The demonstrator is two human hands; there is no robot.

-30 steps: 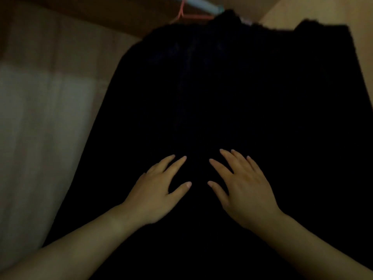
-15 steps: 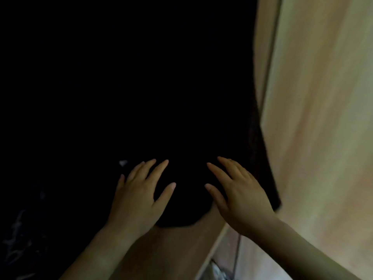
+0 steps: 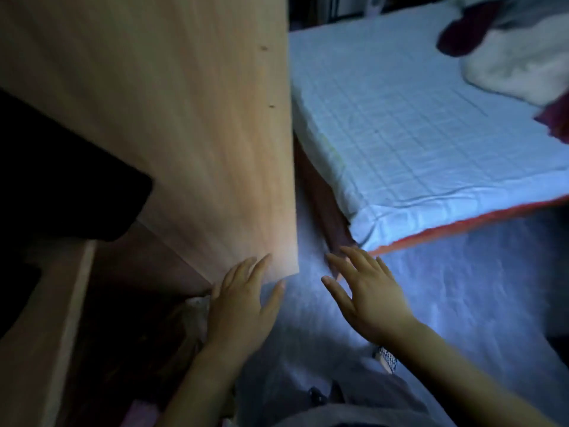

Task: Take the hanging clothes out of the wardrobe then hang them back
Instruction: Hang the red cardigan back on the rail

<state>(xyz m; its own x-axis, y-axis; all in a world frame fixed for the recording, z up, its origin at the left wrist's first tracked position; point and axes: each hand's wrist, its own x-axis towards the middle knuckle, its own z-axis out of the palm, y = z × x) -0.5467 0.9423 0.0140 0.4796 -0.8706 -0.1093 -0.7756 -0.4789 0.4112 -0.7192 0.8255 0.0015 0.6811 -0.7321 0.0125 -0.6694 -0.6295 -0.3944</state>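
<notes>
A black hanging garment (image 3: 61, 180) shows its lower edge at the left, inside the wardrobe. The wooden wardrobe door (image 3: 184, 118) stands open in the middle of the view. My left hand (image 3: 243, 306) is stretched out with straight fingers just below the door's lower corner; whether it touches the door I cannot tell. My right hand (image 3: 366, 294) is spread open above the floor, holding nothing. On the bed at the far right lies a heap of white and dark red clothes (image 3: 511, 47).
A bed with a pale blue checked sheet (image 3: 415, 124) and a red edge fills the upper right. Pale floor (image 3: 462, 288) lies between me and the bed. A wooden wardrobe panel (image 3: 46, 318) stands at the lower left.
The view has swung right and down, from the black garment to the door, floor and bed. Both hands have come off the garment and stay spread open.
</notes>
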